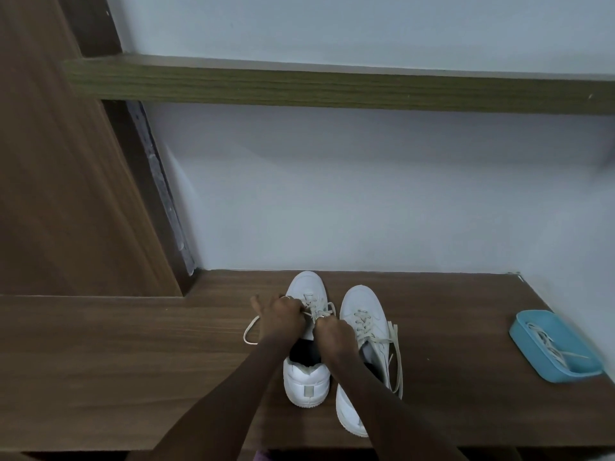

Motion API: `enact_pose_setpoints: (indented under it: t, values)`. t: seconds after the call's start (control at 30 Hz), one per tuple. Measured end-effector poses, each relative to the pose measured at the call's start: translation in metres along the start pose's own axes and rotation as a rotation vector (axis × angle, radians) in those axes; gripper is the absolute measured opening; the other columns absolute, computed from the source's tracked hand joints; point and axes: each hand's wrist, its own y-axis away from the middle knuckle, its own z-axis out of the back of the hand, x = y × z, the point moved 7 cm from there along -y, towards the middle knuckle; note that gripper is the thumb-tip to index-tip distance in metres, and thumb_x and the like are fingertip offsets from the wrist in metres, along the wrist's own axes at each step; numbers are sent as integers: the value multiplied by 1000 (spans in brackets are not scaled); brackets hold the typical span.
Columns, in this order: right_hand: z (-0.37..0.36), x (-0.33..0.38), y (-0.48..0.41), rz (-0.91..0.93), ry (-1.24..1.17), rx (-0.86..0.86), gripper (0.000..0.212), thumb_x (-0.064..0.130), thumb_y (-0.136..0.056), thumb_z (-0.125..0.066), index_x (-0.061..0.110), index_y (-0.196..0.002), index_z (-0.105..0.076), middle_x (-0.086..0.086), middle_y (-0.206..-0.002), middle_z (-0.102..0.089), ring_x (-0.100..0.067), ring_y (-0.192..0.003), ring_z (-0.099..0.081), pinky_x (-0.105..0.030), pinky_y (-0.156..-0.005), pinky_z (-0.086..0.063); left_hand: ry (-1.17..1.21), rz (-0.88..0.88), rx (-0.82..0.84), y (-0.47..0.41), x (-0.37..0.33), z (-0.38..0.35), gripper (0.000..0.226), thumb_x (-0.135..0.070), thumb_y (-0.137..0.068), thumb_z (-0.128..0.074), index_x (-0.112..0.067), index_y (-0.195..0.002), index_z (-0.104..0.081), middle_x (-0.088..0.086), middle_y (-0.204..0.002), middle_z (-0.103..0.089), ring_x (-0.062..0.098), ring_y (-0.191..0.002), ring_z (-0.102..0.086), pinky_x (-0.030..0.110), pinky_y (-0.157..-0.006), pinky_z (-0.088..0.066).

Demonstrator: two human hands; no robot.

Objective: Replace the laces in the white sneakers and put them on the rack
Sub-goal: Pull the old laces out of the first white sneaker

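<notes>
Left hand (283,314) and right hand (331,331) pinch lace (311,304) on one sneaker (304,283), blue tray (532,324) near shelf's (133,361) right edge.

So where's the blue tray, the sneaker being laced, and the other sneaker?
blue tray (532,352): head view, on its left wall.
sneaker being laced (306,384): head view, on its heel.
other sneaker (361,304): head view, on its toe cap.

Blue tray (529,356), olive wooden shelf (332,84), pale wall (366,194)
</notes>
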Motion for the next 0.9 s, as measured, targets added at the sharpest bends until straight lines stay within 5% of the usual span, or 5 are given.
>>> enact_pose_setpoints:
  t: [0.23, 0.53, 0.63, 0.77, 0.9]
  values:
    - [2, 0, 5, 10, 24, 3, 27, -4, -93, -42, 0, -112, -61, -16, -111, -66, -31, -103, -64, -35, -82, -51, 291, 232, -55, -11, 38, 0, 24, -25, -82, -49, -32, -88, -71, -7, -99, -68, 12, -107, -54, 46, -103, -20]
    - [13, 0, 1, -45, 24, -164, 29, 5, -37, -91, 9, -48, -65, -7, -46, -60, -18, -39, -60, -21, -35, -44, 458, 669, -221, -8, 126, 20, 18, -19, -84, -54, -19, -88, -72, 10, -97, -67, 30, -100, -58, 43, -93, -31]
    - [6, 2, 0, 21, -6, -153, 12, 15, -80, -71, 6, -73, -70, -9, -71, -69, -21, -65, -68, -26, -53, -47, 419, 657, -86, -9, 132, 6, 19, -23, -82, -56, -27, -91, -72, 6, -103, -66, 28, -104, -56, 43, -94, -28]
    - [10, -15, 6, -125, -245, -230, 54, 49, -99, -32, 8, -89, -66, -7, -88, -68, -23, -82, -66, -27, -64, -42, 314, 584, 75, -8, 119, -13, 20, -24, -87, -55, -29, -99, -69, 5, -110, -63, 25, -109, -55, 42, -100, -26]
    - [5, -23, -4, -165, -319, -158, 38, 14, -98, -37, 19, -134, -47, -8, -118, -60, -28, -106, -61, -33, -82, -47, 239, 493, 140, -8, 100, -25, 21, -23, -89, -53, -29, -102, -68, 0, -111, -63, 22, -108, -55, 46, -102, -27]
